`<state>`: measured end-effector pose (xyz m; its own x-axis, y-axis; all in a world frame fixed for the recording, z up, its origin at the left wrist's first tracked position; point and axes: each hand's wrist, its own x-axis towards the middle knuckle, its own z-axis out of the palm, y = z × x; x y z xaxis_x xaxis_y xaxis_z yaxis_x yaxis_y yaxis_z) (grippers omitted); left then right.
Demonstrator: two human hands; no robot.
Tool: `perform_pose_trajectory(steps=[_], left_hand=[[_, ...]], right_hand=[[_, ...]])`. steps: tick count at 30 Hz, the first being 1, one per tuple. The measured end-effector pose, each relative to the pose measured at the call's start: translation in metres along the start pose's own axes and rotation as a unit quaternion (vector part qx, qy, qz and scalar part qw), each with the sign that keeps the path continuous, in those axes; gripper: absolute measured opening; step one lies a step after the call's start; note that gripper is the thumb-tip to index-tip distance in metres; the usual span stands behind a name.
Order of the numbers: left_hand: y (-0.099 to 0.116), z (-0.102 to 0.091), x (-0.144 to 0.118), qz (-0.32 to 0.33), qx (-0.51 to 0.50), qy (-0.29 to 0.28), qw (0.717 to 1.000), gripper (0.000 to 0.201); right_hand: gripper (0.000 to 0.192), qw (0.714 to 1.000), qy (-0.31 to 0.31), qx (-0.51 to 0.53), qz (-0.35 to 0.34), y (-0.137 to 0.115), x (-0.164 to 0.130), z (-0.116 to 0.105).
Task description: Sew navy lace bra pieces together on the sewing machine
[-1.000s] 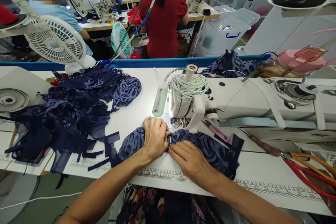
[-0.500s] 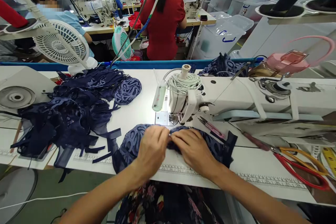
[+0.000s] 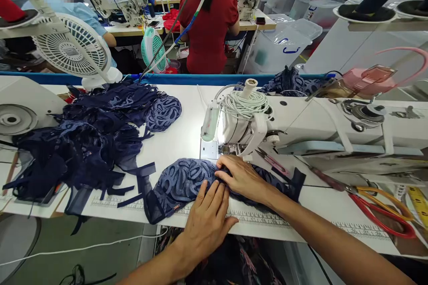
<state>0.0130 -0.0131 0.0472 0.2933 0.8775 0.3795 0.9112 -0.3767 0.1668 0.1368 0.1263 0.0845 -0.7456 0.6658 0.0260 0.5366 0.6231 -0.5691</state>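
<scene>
A navy lace bra piece (image 3: pixel 182 180) lies on the white sewing table (image 3: pixel 180 136), just in front of the sewing machine (image 3: pixel 301 127). My left hand (image 3: pixel 209 218) rests flat on the lace's near edge, fingers together and pointing away from me. My right hand (image 3: pixel 242 178) presses the lace down close under the machine's presser foot (image 3: pixel 227 149), fingers bent over the fabric. The two hands almost touch. The lace's right end (image 3: pixel 294 182) shows past my right wrist.
A heap of navy lace pieces (image 3: pixel 90 138) covers the table's left side. Small snips (image 3: pixel 272 162) and red-handled scissors (image 3: pixel 377 207) lie to the right. A white fan (image 3: pixel 72 51) stands at the back left. A person in red (image 3: pixel 209 20) sits beyond the blue rail.
My left hand slid back toward me onto the lace's near edge, uncovering the left cup. My right hand moved forward, up to the presser foot.
</scene>
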Motion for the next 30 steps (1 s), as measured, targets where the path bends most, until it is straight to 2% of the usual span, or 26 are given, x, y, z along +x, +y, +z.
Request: perform_pose_trajectory(steps=[5, 8, 13, 18, 22, 26, 30], left_hand=[[0.002, -0.001, 0.0, 0.017, 0.009, -0.01, 1.0, 0.051], [0.004, 0.002, -0.001, 0.0, 0.007, -0.01, 1.0, 0.051], [0.004, 0.004, -0.003, -0.015, -0.012, 0.0, 1.0, 0.053], [0.002, -0.006, 0.0, -0.025, -0.019, 0.049, 0.998, 0.045], [0.001, -0.007, 0.005, -0.003, 0.016, 0.017, 1.0, 0.059], [0.004, -0.002, 0.005, 0.008, 0.029, 0.014, 0.999, 0.057], [0.005, -0.001, 0.003, -0.003, 0.023, 0.009, 1.0, 0.057]], right_hand=[[0.011, 0.999, 0.046, 0.015, -0.015, 0.011, 0.001, 0.016], [0.016, 0.997, 0.08, 0.005, -0.022, 0.018, 0.006, 0.021], [0.017, 0.996, 0.079, -0.005, -0.045, 0.018, 0.01, 0.019], [0.017, 0.991, 0.113, -0.001, -0.073, 0.011, -0.003, 0.029], [0.015, 0.992, 0.115, 0.036, -0.047, 0.011, -0.006, 0.03], [0.014, 0.994, 0.104, 0.044, 0.0, 0.011, 0.003, 0.024], [0.012, 0.993, 0.11, 0.029, -0.003, 0.012, 0.01, 0.02]])
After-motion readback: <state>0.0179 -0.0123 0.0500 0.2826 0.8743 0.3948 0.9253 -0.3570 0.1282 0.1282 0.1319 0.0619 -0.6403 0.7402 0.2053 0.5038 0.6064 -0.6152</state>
